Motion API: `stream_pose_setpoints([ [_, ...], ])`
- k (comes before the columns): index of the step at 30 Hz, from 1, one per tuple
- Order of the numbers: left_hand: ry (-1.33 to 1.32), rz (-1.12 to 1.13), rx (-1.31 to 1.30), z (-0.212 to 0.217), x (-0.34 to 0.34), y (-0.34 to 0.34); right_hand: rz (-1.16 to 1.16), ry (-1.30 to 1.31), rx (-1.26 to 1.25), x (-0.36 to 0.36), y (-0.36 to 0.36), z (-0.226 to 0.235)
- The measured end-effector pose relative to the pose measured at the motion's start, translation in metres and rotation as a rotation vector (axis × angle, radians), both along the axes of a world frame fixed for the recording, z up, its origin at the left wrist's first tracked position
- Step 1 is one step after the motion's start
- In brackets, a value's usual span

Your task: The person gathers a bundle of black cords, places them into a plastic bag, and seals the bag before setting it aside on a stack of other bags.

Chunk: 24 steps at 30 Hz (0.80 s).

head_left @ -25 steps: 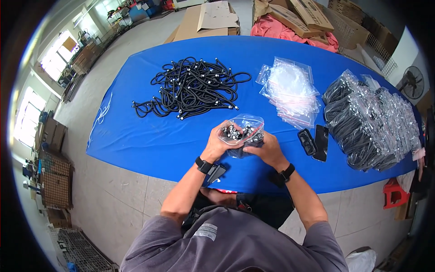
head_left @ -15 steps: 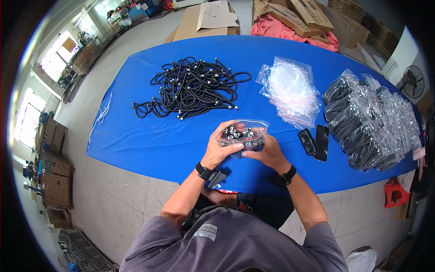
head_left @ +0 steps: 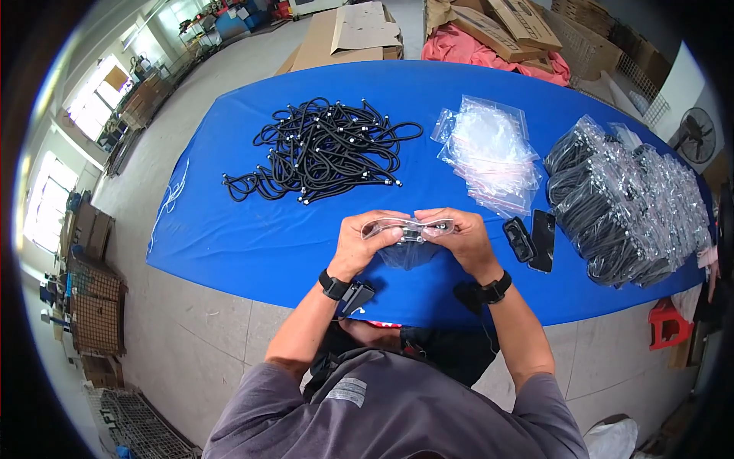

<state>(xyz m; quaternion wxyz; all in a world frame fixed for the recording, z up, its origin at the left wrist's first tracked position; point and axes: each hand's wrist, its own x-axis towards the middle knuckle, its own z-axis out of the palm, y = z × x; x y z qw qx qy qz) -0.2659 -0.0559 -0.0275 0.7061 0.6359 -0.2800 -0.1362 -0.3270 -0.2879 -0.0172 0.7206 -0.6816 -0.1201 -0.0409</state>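
Between my hands is a clear zip bag (head_left: 408, 256) with black cords inside, their metal ends showing below its top edge. My left hand (head_left: 362, 243) pinches the left side of the bag's mouth, thumb toward the middle. On the opposite side my right hand (head_left: 463, 239) grips the rim in the same way. The two hands nearly meet at the bag's centre, and the mouth is drawn narrow there. Beyond them lies a loose pile of black elastic cords (head_left: 325, 149) with silvery ends. A stack of flat clear bags (head_left: 493, 149) lies to the right of that pile.
Many filled bags of cords (head_left: 623, 206) are heaped on the table's right side. A phone (head_left: 542, 241) and a black case (head_left: 519, 239) lie beside my right hand. White string (head_left: 172, 191) rests near the left edge of the blue tablecloth (head_left: 229, 237). Cardboard (head_left: 367, 30) stands behind the table.
The bag's mouth was wide and round, showing the cord ends; now it is drawn narrow. Both hands have shifted to its rim, and the bag's body hangs toward me.
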Motion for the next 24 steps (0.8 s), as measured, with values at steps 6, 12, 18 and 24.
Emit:
stream_pose_setpoints([
  [6,0.000,0.002,0.073,0.009,0.008,0.000,-0.072,0.085,0.111,0.003,0.006,-0.001],
  [12,0.019,-0.053,0.060,0.023,0.004,0.004,0.002,0.095,0.107,0.009,-0.008,0.005],
  [18,0.024,0.027,-0.002,0.015,0.004,0.003,0.011,0.100,0.133,0.014,-0.012,-0.002],
  [24,-0.189,0.248,0.099,0.007,0.000,0.007,-0.036,0.051,0.114,0.021,-0.012,-0.003],
])
